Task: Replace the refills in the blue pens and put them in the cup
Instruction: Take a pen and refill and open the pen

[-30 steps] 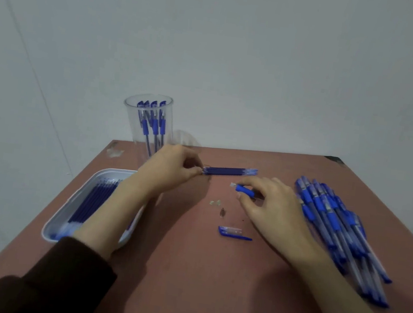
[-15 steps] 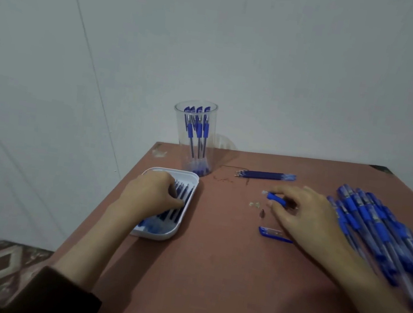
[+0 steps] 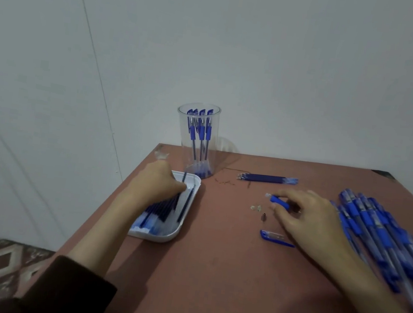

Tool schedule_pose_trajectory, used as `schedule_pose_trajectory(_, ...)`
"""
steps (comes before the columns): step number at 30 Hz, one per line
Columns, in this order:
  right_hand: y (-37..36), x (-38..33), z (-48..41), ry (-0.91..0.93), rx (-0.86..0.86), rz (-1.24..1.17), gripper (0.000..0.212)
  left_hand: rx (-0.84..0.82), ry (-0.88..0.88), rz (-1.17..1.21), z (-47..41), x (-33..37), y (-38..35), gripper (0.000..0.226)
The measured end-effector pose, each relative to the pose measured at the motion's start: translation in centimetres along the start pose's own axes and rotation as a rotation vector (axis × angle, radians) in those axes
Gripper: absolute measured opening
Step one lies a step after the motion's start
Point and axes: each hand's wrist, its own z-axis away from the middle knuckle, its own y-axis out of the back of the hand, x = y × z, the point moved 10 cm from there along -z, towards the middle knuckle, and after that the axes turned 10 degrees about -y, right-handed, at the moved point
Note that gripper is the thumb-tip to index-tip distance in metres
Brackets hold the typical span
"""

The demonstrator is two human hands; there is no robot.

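Going by what stands in the tall clear plastic cup (image 3: 195, 141), the job is only a short way in. A few finished blue pens with clips (image 3: 199, 129) stand upright inside it. A far bigger heap of blue-and-clear capped pens (image 3: 375, 225) lies well to the right of the cup, nearer the person, and I take those as still waiting.

Just right of the cup lies a small bundle of dark blue refills (image 3: 268, 178), laid side by side on the reddish-brown table (image 3: 210, 275). I would guess they are the used ones.

One pen is plainly open at the moment. The right hand (image 3: 307, 217), right of the cup and nearer, pinches a short blue plastic pen body with a pale end (image 3: 279, 201) between thumb and fingertips, low over the table. Its blue clip cap (image 3: 276, 237) lies loose, closer to the person than that hand, with some tiny pale bits (image 3: 256, 207) beside it.

The left hand (image 3: 159, 184) reaches into the white rounded plastic tray (image 3: 163, 237), which touches or nearly touches the cup's near-left side. Its fingers bend down among the fresh blue refills (image 3: 161, 211). I cannot tell whether they have hold of one.
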Motion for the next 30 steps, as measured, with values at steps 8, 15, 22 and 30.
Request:
schedule_pose_trajectory(8, 0.5, 0.3, -0.2, -0.019, 0.039, -0.089, 0.017, 0.192, -0.113, 1.146, 1.4, 7.7, -0.6, 0.015)
schedule_pose_trajectory(15, 1.2, 1.3, -0.7, -0.057, 0.068, -0.136, 0.012, 0.295, -0.067, 1.559, 0.7, 10.0, -5.5, 0.015)
schedule_pose_trajectory(22, 1.4, 1.9, -1.0, -0.079, 0.088, -0.130, 0.014, 0.293, -0.081, 1.595, 0.2, 9.6, -5.9, 0.015)
schedule_pose_trajectory(30, 1.7, 1.5, -0.8, -0.035, 0.094, -0.157, 0.015, 0.282, -0.120, 1.540, 0.4, 10.0, -5.7, 0.014)
